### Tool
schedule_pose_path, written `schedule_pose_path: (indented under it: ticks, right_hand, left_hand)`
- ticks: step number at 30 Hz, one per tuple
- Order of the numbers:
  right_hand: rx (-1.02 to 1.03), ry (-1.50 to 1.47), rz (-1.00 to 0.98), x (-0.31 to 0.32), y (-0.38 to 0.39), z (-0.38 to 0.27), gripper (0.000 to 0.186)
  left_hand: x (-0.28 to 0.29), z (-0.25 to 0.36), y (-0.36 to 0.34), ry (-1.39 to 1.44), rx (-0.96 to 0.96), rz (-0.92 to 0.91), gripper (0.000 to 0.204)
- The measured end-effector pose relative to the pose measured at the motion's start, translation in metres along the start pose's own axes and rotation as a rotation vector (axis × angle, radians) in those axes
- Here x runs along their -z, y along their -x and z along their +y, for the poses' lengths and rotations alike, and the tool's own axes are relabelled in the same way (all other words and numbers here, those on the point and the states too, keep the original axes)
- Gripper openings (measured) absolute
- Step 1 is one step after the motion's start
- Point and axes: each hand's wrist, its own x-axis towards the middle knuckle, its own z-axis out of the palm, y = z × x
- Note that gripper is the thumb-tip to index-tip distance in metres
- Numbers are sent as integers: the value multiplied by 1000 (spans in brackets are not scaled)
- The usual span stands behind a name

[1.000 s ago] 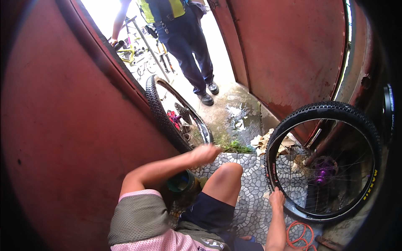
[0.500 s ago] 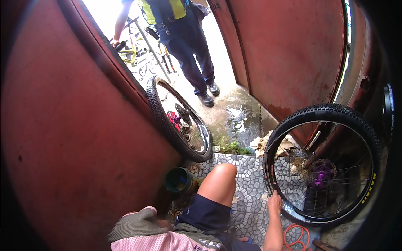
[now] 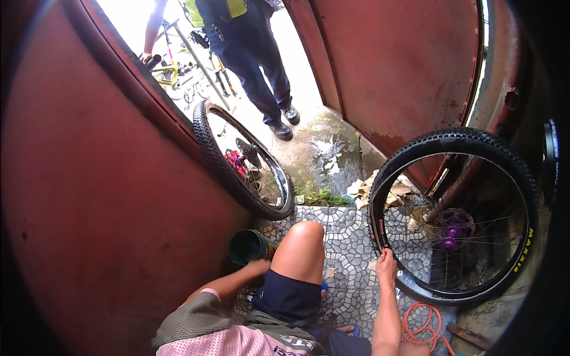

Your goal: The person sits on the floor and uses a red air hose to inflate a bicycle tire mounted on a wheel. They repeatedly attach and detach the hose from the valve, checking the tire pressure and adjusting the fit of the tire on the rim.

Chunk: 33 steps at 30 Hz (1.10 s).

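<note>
Rightward, near wheel (image 3: pixel 449 234): stands on edge in front of the right door (image 3: pixel 404 65), with a black knobby tyre (image 3: pixel 531 196), yellow lettering and a purple hub (image 3: pixel 450 243).
Right hand (image 3: pixel 387 266): touches the near wheel at its lower left, about where tyre and rim meet; bunched at the fingertips, but too small to tell just what is pinched.
Left hand (image 3: pixel 259 267): blurred, near the bucket (image 3: pixel 240 252) and beside the bent knee (image 3: pixel 307 234); cannot tell whether spread or pressed together.
Bucket: dark green, set beside the left door (image 3: pixel 107 190).
Far wheel (image 3: pixel 246 155): leans by the left door's edge, tilted, with a dark cassette (image 3: pixel 250 152).
Floor (image 3: pixel 350 261): patterned in grey stone shapes.
Orange cord (image 3: pixel 405 323): looped just below the near wheel.
Doorway: occupied by a standing person (image 3: pixel 246 59) in dark trousers and black shoes (image 3: pixel 281 131), with one hand at the left door's edge; backed by bicycle frames (image 3: pixel 173 72) in bright light.
</note>
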Motion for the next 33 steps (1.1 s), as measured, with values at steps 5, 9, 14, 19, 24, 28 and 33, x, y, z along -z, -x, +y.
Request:
schedule_pose_path:
  ticks: [5,9,14,19,24,28,33]
  right_hand:
    - [-71,-198,96,-3,7,58,25]
    - [-59,-204,-22,2,25,98,54]
    - [-289,-358,-138,17,58,77,48]
    - [-47,-161,250,17,64,106,32]
    - [-332,52,323,37,74,187,29]
    - [-518,-6,369,53,90,214,30]
    - [-620,-95,305,19,61,170,31]
  left_hand:
    - [153,88,-27,53,-224,673,37]
    - [236,188,-25,478,-526,813,31]
    - [282,277,-31,492,-424,442,82]
    - [260,357,-97,710,-743,555,125]
    - [222,376,-175,735,-899,779,108]
    - [208,377,-194,897,-787,577,78]
    - [212,370,-178,609,-767,550,67]
